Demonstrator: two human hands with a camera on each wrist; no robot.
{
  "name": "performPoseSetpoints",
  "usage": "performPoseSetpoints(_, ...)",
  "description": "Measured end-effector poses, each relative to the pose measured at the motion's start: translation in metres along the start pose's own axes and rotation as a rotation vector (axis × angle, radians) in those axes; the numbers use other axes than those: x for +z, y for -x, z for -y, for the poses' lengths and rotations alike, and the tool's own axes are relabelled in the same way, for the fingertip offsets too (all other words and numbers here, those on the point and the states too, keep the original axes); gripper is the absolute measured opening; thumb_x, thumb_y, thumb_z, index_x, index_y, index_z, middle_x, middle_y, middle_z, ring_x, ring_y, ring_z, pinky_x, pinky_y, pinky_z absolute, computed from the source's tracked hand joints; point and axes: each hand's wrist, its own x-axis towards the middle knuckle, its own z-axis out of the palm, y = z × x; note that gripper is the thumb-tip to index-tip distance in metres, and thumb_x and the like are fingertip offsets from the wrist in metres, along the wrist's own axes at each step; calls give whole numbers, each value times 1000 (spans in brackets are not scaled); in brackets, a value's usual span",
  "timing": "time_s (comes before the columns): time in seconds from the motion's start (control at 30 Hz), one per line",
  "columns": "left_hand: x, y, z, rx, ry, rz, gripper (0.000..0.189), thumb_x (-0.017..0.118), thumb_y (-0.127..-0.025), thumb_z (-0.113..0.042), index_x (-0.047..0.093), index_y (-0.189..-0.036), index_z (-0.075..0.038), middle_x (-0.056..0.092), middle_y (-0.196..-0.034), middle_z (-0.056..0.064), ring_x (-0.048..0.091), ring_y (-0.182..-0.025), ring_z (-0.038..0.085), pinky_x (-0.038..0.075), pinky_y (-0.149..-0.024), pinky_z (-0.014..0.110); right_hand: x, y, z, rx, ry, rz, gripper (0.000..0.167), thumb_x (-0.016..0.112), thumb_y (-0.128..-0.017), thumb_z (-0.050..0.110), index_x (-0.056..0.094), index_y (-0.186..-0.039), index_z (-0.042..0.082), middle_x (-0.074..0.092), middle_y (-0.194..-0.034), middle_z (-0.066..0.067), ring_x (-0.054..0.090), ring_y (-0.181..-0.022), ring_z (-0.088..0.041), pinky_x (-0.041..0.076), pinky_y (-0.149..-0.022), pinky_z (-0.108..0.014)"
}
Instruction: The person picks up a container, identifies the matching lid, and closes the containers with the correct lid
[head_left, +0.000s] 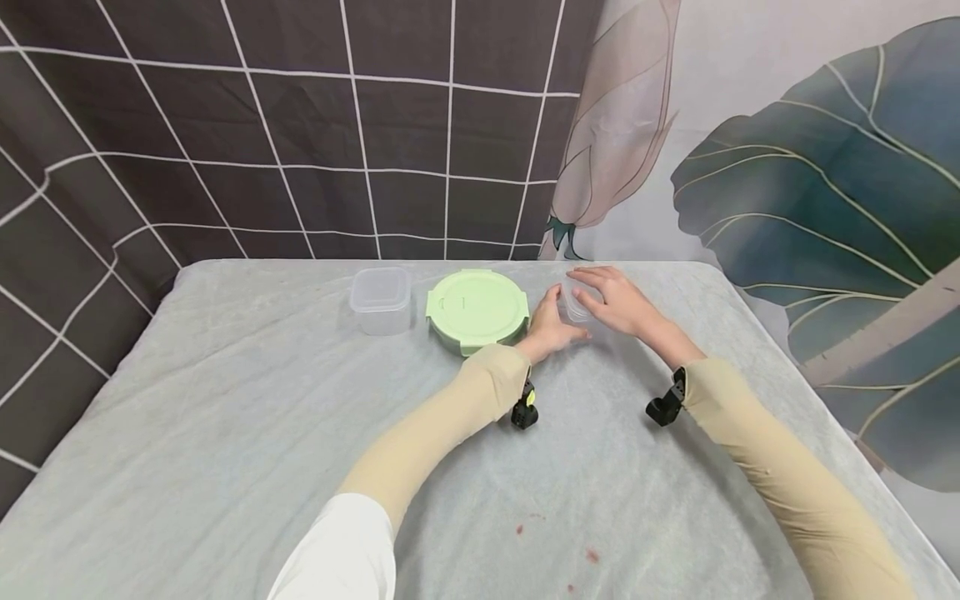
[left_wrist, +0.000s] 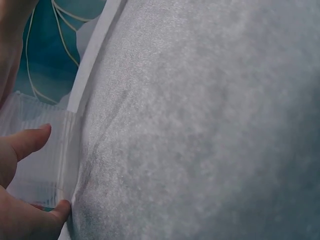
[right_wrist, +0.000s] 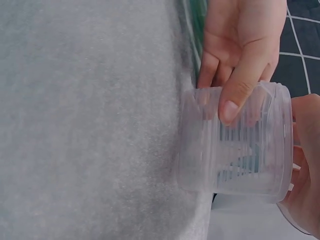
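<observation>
A clear plastic food container point(head_left: 576, 310) with ribbed sides stands near the back of the table, between my two hands. My left hand point(head_left: 553, 328) is at its left side, thumb spread away from nearly straight fingers. In the right wrist view, the thumb of that left hand point(right_wrist: 245, 45) lies across the near wall of the clear container point(right_wrist: 235, 150), with the fingers along its side. My right hand point(head_left: 621, 305) reaches over the container's top from the right, fingers extended; in the right wrist view, part of this right hand point(right_wrist: 307, 165) shows at the rim.
To the left of my left hand sits a round container with a pale green clip lid point(head_left: 478, 307). Farther left is a frosted square lidded container point(head_left: 381, 300). A grey cloth covers the table point(head_left: 247, 433); a dark gridded curtain point(head_left: 300, 125) hangs behind.
</observation>
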Motion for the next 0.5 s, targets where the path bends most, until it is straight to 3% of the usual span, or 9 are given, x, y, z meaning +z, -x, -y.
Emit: performPoseSetpoints(0.5,-1,0,1,16,-34,35,97,78,-79,-13,17,-154,-9,27,-158,12,27,-146,24,26,-119,33,9,1,-2,-42,-17,-78,44,51,-98,27,53,-136,5,49,-142,-18,39,-134,-39,26,-113,-55)
